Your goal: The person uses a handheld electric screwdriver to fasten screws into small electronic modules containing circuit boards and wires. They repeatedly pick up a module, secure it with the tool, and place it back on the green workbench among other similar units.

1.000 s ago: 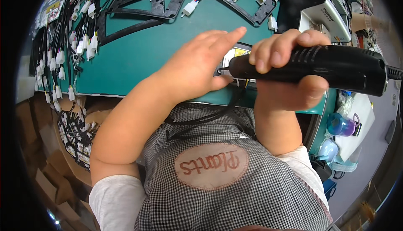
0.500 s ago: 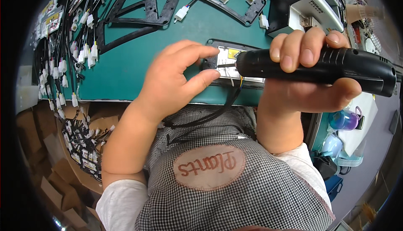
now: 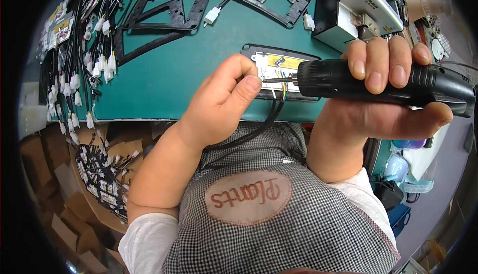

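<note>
In my right hand [image 3: 378, 65] is a black electric screwdriver [image 3: 331, 79], held level with its metal bit [image 3: 280, 80] pointing left. My left hand [image 3: 219, 97] pinches thumb and forefinger together right at the bit's tip; whatever is between them is hidden by the fingertips. Beneath the bit, near the table's front edge, lies a black rectangular housing [image 3: 307, 96] with a white and yellow board [image 3: 273, 64] in it. Thin coloured wires run from the board into a black cable [image 3: 261, 130] that hangs over the edge towards my apron.
Black frames [image 3: 196, 12] [image 3: 294, 19] lie further back on the green table [image 3: 164, 80], with a white connector [image 3: 212, 15] between them. Many cables with white connectors [image 3: 107, 67] hang at the left. A black and silver machine [image 3: 343, 17] stands back right. Below left is a box of wired boards [image 3: 107, 189].
My left thumb and forefinger, apart before, have closed at the bit's tip. My right hand has shifted right with the screwdriver, leaving more of the bit and board in sight.
</note>
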`<state>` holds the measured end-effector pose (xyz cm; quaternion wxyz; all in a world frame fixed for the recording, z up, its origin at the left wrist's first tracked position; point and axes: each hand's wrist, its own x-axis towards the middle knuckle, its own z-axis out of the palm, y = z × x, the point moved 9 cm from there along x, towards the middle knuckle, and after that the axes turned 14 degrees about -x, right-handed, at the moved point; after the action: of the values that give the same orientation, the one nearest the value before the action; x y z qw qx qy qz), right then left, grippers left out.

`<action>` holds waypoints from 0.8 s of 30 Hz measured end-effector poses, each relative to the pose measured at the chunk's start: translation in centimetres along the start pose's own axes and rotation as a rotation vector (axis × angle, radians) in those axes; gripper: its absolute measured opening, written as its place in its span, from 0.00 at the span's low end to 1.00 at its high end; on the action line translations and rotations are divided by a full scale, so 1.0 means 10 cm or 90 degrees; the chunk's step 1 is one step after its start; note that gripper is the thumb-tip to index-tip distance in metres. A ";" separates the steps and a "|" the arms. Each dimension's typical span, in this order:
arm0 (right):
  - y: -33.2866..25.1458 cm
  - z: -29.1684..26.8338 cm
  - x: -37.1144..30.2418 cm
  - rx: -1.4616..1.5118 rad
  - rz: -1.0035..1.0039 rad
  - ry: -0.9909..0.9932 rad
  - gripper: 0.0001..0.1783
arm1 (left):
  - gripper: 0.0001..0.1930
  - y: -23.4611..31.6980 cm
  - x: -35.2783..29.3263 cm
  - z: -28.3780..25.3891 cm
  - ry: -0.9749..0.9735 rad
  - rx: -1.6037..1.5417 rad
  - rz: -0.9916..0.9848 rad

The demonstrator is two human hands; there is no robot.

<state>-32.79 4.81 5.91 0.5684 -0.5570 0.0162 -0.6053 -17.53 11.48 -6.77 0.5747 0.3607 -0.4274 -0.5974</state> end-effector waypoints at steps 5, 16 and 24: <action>-0.01 -0.01 -0.01 0.039 0.028 0.011 0.35 | 0.11 0.16 -0.03 0.12 -0.015 0.104 0.086; 0.09 -0.02 -0.07 -0.027 0.065 -0.059 0.38 | 0.09 0.36 0.04 0.05 -0.033 0.295 0.127; 0.34 0.12 -0.13 -0.102 0.015 -0.141 0.36 | 0.23 0.35 0.14 0.06 -0.081 0.726 0.196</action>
<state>-30.08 5.25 3.31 0.5275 -0.6636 0.0081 -0.5304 -16.90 10.21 -3.19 0.3436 0.5096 -0.7621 -0.2038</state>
